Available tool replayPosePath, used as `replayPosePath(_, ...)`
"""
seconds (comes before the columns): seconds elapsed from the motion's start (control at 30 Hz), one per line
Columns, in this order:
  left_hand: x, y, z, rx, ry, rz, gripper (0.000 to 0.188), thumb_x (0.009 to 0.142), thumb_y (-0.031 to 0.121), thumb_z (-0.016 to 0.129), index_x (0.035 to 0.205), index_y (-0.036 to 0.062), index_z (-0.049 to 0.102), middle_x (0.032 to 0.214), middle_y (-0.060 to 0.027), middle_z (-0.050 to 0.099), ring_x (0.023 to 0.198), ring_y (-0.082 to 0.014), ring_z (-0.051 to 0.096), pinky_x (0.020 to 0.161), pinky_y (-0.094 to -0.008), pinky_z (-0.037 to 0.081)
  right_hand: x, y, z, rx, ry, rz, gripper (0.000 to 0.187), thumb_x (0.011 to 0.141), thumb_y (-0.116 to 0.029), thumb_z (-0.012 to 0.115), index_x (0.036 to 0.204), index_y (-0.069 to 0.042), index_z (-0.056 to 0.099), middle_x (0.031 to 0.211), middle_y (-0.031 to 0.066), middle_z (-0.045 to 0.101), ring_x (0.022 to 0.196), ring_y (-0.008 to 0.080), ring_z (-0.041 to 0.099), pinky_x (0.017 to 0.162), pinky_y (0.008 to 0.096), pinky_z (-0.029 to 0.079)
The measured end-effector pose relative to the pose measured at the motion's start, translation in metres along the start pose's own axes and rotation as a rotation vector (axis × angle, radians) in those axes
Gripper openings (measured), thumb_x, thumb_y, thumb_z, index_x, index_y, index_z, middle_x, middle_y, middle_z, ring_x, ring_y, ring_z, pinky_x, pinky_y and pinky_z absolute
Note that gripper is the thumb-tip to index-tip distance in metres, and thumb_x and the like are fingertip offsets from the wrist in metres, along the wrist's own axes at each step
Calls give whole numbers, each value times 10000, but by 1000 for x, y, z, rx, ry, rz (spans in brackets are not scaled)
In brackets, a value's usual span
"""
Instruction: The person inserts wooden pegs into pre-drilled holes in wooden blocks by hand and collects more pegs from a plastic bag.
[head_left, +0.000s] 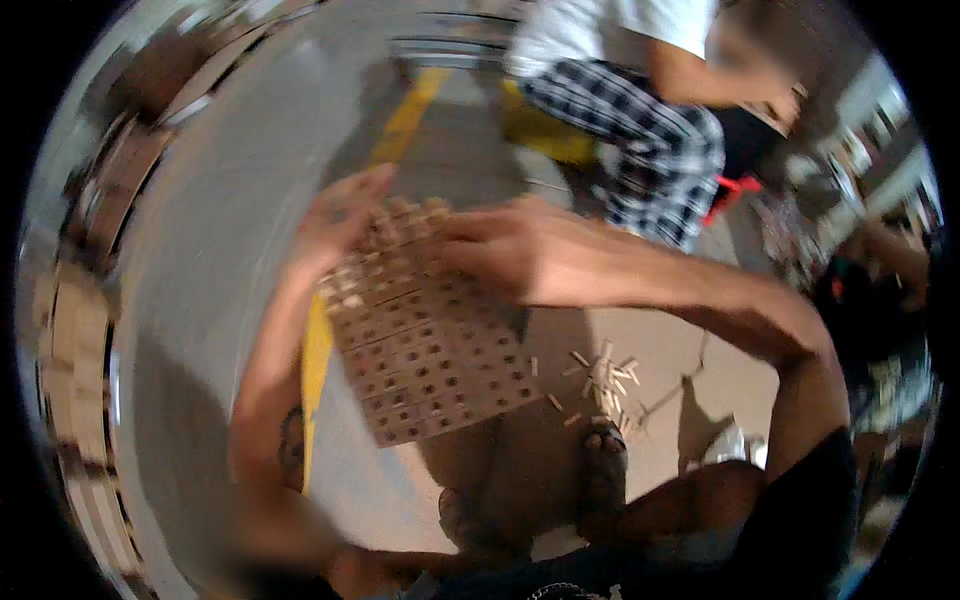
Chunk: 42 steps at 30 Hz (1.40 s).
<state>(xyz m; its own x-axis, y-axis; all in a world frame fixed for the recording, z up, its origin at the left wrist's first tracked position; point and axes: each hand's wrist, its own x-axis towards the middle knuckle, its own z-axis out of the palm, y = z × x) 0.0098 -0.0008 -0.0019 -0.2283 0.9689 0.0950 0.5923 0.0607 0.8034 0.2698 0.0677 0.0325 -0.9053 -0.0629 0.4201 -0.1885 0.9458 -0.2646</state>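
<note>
A brown perforated board (435, 375) with rows of dark holes is held tilted in front of me. Short pale wooden sticks (405, 222) stand up from its far rows, while the nearer holes show dark. My left hand (338, 225) grips the board's far left edge, its fingers partly blurred. Over the far right part of the board, my right hand (500, 245) has its fingers pinched together at the standing sticks; what lies between the fingertips is hidden. Below the board's right side, a loose pile of wooden sticks (608, 380) lies on a cardboard sheet (655, 345).
Another person (640, 110) in checked trousers sits ahead on the right, on a yellow seat (550, 130). A yellow line (405, 120) runs along the grey floor (230, 200). Cardboard boxes (78, 335) line the left side. A white bag-like thing (735, 447) lies near my right leg.
</note>
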Motion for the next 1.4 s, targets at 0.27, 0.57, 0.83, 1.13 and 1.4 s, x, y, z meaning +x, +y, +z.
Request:
replayPosePath(0.27, 3, -23, -26, 227, -13, 8, 578, 993, 436, 442, 1346, -18, 503, 1334, -158, 562, 1272, -249, 496, 1061, -325, 342, -116, 11, -2, -62, 201, 529, 315, 918, -90, 554, 1229, -39, 563, 1002, 209, 636, 828, 378, 634, 683, 454, 521)
replayPosePath(0.57, 1, 0, -23, 393, 28, -164, 646, 979, 515, 426, 1275, -41, 567, 1239, -246, 598, 1172, -285, 559, 1019, -353, 379, -349, -38, 181, -151, -271, 935, 481, 741, -104, 636, 1213, -78, 546, 1072, 136, 538, 999, 306, 553, 794, 401, 535)
replayPosePath(0.83, 3, 17, 0, 400, 123, -202, 738, 944, 627, 428, 1159, -47, 638, 1058, -204, 671, 1031, -260, 598, 955, -346, 412, -368, -42, 211, -206, -306, 1129, 401, 773, -111, 556, 1141, 50, 559, 1023, 235, 579, 923, 343, 588, 792, 414, 528)
replayPosePath(1.13, -7, 28, -3, 464, 147, -82, 490, 1000, 419, 457, 1036, -30, 651, 845, -218, 671, 816, -336, 640, 791, -384, 477, -366, -22, 204, -65, -207, 1255, 155, 943, -190, 512, 1025, -67, 560, 1007, 80, 629, 753, 241, 637, 618, 362, 524)
replayPosePath(1.4, -70, 105, 10, 60, 200, 277, 148, 887, 110, 645, 989, 10, 680, 842, -129, 683, 723, -244, 654, 680, -319, 513, -186, -43, 30, 784, 738, 950, 114, 872, -114, 701, 928, -24, 659, 952, 56, 660, 820, 167, 664, 727, 305, 549)
